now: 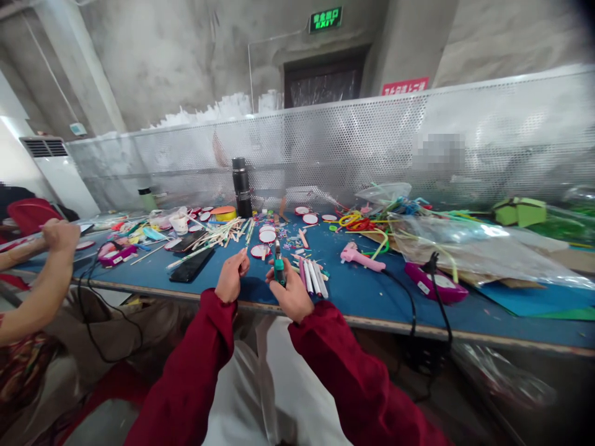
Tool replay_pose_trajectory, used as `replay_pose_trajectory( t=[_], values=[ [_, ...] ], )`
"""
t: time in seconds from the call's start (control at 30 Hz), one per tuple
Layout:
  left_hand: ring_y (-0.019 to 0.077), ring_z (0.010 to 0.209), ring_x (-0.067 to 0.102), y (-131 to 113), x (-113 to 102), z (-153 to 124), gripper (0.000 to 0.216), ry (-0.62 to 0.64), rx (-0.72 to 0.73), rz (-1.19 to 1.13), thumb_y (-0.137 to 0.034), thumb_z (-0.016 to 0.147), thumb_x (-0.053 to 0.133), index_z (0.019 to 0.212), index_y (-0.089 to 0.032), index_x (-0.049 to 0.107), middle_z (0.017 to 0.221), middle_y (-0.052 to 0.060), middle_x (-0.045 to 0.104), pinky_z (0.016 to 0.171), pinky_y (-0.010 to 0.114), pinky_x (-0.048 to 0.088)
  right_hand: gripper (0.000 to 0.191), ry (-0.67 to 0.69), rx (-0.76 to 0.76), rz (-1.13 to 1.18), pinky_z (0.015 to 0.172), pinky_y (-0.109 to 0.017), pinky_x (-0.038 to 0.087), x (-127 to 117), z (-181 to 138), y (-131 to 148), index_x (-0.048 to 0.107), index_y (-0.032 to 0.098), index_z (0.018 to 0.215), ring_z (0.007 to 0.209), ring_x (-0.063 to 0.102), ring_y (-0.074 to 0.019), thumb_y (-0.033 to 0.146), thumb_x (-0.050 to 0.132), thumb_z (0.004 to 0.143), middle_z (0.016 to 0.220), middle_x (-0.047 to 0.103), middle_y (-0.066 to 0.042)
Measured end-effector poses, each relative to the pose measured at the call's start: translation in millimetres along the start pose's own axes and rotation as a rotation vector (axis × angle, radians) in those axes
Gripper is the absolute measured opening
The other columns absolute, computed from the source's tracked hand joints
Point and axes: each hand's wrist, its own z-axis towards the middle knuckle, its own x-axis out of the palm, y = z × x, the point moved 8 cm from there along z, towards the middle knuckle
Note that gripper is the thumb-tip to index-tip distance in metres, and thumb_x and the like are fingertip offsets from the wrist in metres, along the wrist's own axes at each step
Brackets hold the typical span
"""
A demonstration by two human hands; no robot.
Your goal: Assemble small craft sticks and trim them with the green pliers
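Note:
My right hand [292,291] is wrapped round a pair of pliers [279,267] with teal grips, its metal tip pointing away from me. Beside it, my left hand [230,275] is closed in a pinch above the table edge. A thin patterned stick [250,234] rises by the left fingertips; whether they hold it is unclear. Just right of the pliers lies a row of white and pink marker-like tubes [313,279]. Small round white discs with red rims [267,236] lie beyond the hands.
Left are a black phone [191,265], a pile of wooden sticks [227,234] and a co-worker's hand [60,235]. A black bottle [241,189] stands behind. To the right lie a pink glue gun [362,257], a purple corded box [437,283] and plastic sheeting [483,248].

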Motion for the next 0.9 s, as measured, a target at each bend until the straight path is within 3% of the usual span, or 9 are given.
replay_pose_trajectory(
  t=[0.47,0.9],
  values=[
    [0.0115,0.05,0.029,-0.7,0.2,-0.4,0.061,-0.009,-0.001,0.001,-0.062,0.096,0.057,0.054,-0.021,0.04,0.052,-0.004,0.031,0.051,0.031,0.023,0.038,0.006,-0.004,0.011,0.086,-0.036,0.055,-0.1,-0.1,-0.2,0.055,0.027,0.113,0.085,0.065,-0.0189,0.023,0.054,0.075,0.093,0.066,0.001],
    [0.0098,0.048,0.022,-5.5,2.0,-2.2,0.066,-0.02,-0.002,-0.05,-0.067,0.094,0.056,0.052,-0.022,0.034,0.051,-0.005,0.026,0.049,0.03,0.015,0.038,0.011,0.001,0.02,0.086,-0.037,0.055,0.5,-0.2,1.7,0.055,0.026,0.112,0.085,0.065,-0.0194,0.023,0.053,0.074,0.092,0.065,0.001]
  ],
)
